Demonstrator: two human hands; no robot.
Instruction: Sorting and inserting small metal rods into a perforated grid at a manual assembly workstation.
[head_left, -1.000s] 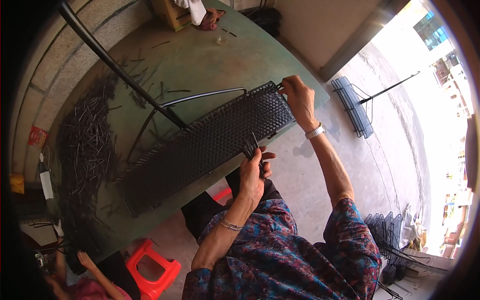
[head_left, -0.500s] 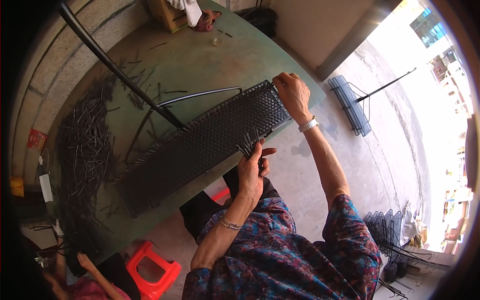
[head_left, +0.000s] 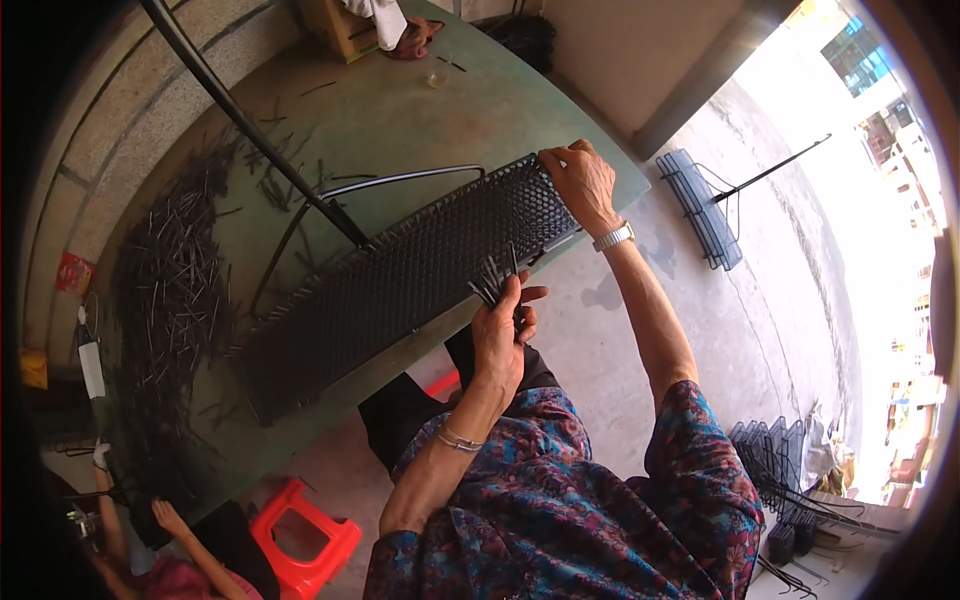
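Observation:
A long black mesh rack (head_left: 400, 280) lies slantwise along the near edge of the green table, with a long black handle rod (head_left: 250, 130) and a bent wire brace (head_left: 405, 178) rising from its far side. My right hand (head_left: 582, 182) is closed over the rack's far right corner; its fingertips are partly hidden. Below the near edge, my left hand (head_left: 500, 325) clasps a bundle of thin black strips (head_left: 490, 280). One strip stands up apart from the bunch above the thumb. What the lower fingers cover does not show.
A large heap of black strips (head_left: 175, 280) covers the left of the green table (head_left: 440, 120). A red stool (head_left: 305, 540) stands at lower left beside another person's hand (head_left: 170, 518). Another rack (head_left: 697, 208) lies on the floor at right; several more racks (head_left: 770, 455) stand at lower right.
The rack has shifted slightly away from me, its handle rod moving with it. My right hand has moved a little up and left with the corner. My left hand still holds the strips.

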